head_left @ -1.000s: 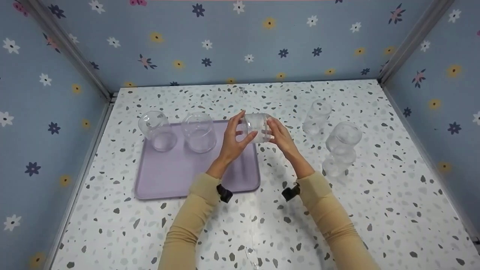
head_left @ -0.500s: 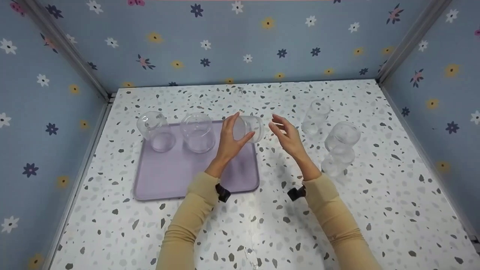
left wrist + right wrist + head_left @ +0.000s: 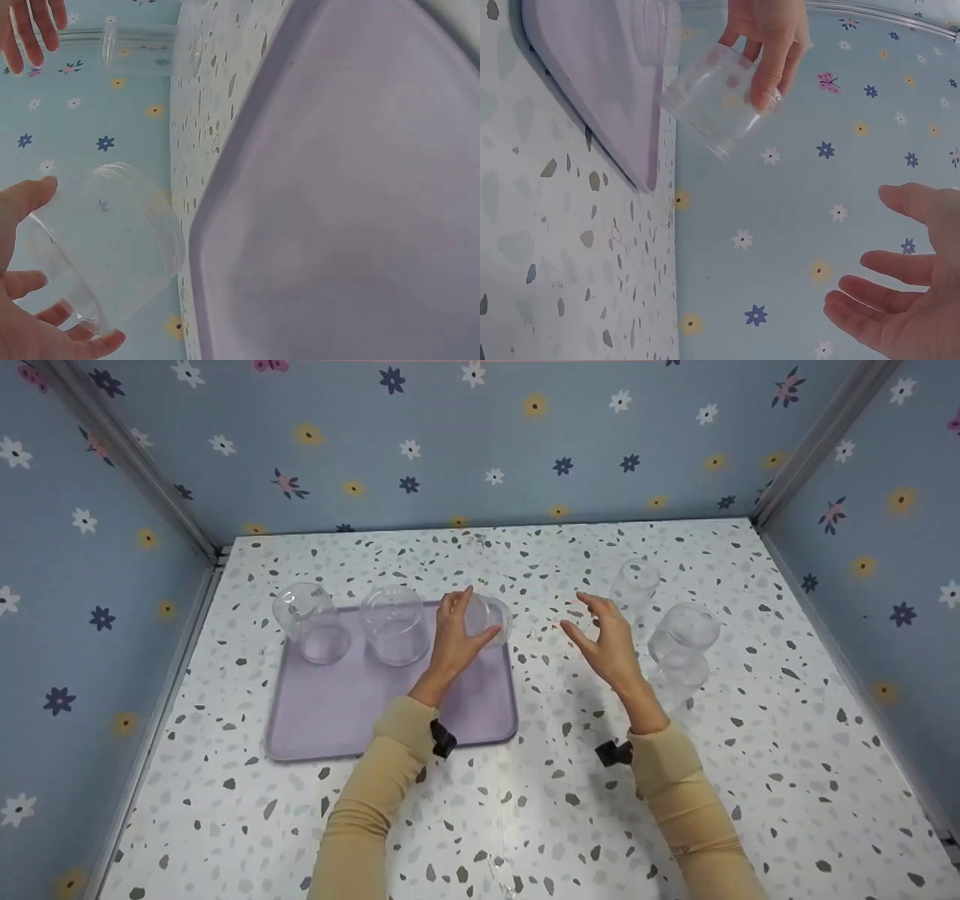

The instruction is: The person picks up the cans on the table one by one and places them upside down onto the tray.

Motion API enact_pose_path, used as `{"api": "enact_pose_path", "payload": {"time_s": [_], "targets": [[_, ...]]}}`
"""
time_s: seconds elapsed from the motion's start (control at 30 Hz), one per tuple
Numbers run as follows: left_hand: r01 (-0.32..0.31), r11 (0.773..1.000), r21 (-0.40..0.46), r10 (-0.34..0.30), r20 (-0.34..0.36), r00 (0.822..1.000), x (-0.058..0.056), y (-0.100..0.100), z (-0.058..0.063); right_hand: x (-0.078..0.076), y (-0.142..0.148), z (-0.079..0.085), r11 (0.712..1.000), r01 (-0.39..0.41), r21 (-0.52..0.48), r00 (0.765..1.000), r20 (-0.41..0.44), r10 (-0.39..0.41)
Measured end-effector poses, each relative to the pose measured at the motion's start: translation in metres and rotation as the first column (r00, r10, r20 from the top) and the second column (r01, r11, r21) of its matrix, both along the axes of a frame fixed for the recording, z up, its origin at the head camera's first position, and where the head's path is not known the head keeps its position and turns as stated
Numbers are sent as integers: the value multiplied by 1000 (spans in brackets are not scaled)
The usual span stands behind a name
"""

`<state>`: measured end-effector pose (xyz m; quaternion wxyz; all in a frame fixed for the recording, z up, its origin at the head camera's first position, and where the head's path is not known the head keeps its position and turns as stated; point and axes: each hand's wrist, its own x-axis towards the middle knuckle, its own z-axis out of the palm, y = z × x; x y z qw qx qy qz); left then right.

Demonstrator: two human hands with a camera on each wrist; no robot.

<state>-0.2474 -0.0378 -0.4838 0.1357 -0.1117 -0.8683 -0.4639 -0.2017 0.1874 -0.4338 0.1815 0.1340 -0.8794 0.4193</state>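
My left hand (image 3: 454,641) grips a clear jar (image 3: 495,616) above the back right corner of the lilac tray (image 3: 330,720). In the left wrist view the thumb and fingers sit round one end of the jar (image 3: 124,240), which is tilted. Its ridged rim points downward toward the table in the right wrist view, off the tray surface. My right hand (image 3: 609,649) hangs in the air to the right, fingers spread, nothing between them. Two other clear jars stand on the tray, one at the back left (image 3: 324,634) and one (image 3: 397,630) beside it.
On the right of the speckled table (image 3: 570,825) stand more clear containers: a tall one (image 3: 637,577) partly behind my right hand, and a wide one (image 3: 684,630) with a smaller one (image 3: 684,669) in front. Flowered blue walls (image 3: 480,450) enclose the back and sides.
Both hands were on the jar; the right hand has let go and moved right toward the tall container. The left hand has shifted slightly left with the jar and tilted it.
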Motion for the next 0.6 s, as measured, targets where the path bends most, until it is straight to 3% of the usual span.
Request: {"api": "enact_pose_path", "payload": {"time_s": [0.3,0.6], "targets": [[-18,987,-160,32,89,995,-5,1,1,9,19,6,993,93,68,994,-65,-89],[-12,956,-292,46,111,993,-12,2,-1,19,40,10,969,190,158,981,-74,-180]]}}
